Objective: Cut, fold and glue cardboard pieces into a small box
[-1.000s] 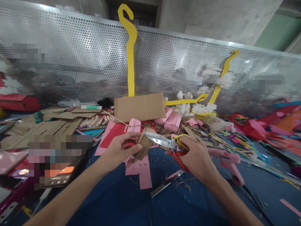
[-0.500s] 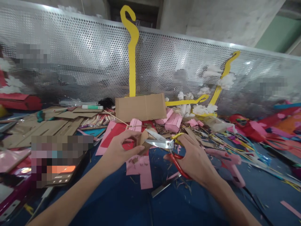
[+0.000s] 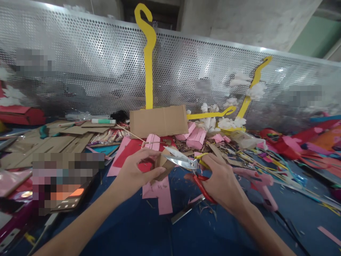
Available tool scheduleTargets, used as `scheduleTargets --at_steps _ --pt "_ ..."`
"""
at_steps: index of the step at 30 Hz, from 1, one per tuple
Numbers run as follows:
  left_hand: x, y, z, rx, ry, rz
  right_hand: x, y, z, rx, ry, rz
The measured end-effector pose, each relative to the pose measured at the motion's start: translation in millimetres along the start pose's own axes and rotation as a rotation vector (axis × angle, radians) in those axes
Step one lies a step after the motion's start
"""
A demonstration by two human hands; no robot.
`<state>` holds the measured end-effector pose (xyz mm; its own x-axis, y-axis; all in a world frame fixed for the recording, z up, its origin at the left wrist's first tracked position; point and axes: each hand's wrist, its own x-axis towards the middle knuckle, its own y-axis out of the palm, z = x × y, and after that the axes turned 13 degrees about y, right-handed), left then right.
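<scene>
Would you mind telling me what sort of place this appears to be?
Probably a craft workspace, though whether at a home, school or workshop I cannot tell. Scissors in the right hand, a pink glue gun and flat pieces of cardboard on the left suggest it.

The person's bare left forearm (image 3: 90,213) and right forearm (image 3: 262,222) slant inward from the lower corners. The left hand (image 3: 135,163) pinches, thumb (image 3: 156,173) below index finger (image 3: 148,153); the right hand (image 3: 220,177) grips with curled fingers, well apart from the left, its back partly facing up.
</scene>
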<state>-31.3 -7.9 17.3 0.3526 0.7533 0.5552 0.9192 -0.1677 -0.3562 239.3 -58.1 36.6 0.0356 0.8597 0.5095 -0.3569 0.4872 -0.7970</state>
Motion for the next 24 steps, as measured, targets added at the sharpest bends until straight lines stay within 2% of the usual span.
scheduleTargets --at_steps 6,9,13,16,24 --pt "0.2 0.8 1.1 0.011 0.007 -0.005 0.6 1.4 -1.1 0.076 -0.004 -0.035" --pt "1.8 -0.8 1.9 -0.029 0.005 0.044 2.4 1.7 -2.0 0.176 0.062 -0.053" --pt "3.5 -5.2 0.2 -0.305 -0.062 0.152 5.2 2.3 -9.8 0.393 0.219 0.037" --pt "2.7 -8.6 -2.3 -0.483 -0.138 0.187 6.1 1.8 -16.0 0.492 0.232 0.131" --pt "3.1 -15.3 2.0 -0.573 -0.153 0.154 6.7 -13.5 -2.9 0.211 0.140 0.323"
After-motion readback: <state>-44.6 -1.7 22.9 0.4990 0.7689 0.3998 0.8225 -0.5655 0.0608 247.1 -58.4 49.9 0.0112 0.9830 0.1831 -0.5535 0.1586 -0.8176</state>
